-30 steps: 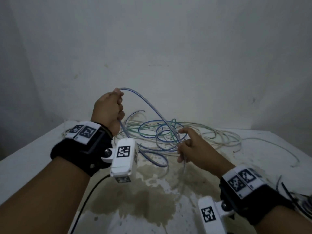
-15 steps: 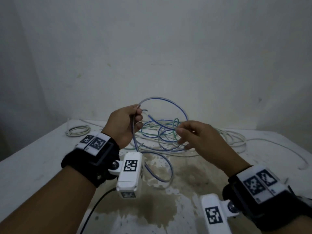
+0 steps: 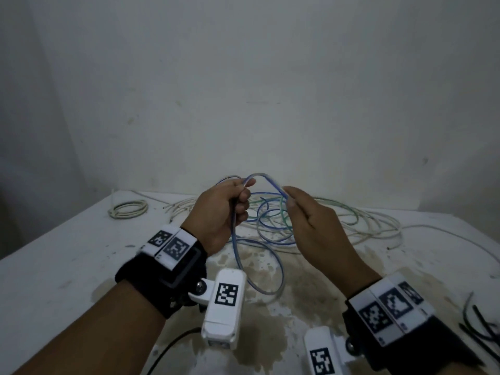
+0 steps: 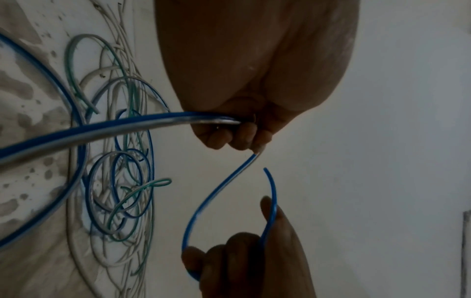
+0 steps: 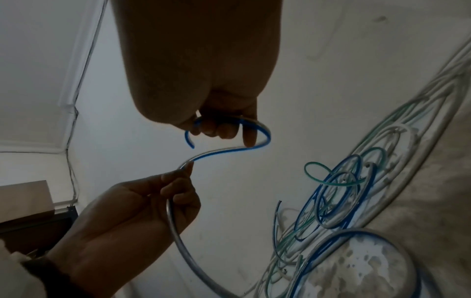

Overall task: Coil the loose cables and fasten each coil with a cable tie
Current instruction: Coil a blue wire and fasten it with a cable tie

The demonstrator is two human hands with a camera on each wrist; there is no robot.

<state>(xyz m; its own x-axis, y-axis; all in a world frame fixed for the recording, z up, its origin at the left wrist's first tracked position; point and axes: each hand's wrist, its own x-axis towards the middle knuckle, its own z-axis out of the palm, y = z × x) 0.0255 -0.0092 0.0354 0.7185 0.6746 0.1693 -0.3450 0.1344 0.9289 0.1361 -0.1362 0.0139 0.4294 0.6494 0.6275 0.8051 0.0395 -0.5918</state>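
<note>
Blue-and-white cable (image 3: pixel 266 184) now arches shorter between closer hands, left (image 3: pixel 220 212) gripping, right (image 3: pixel 311 220) pinching it

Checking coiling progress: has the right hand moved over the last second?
Yes. The right hand rose from the tangled cable pile toward the left hand, nearer the wall edge.
</note>
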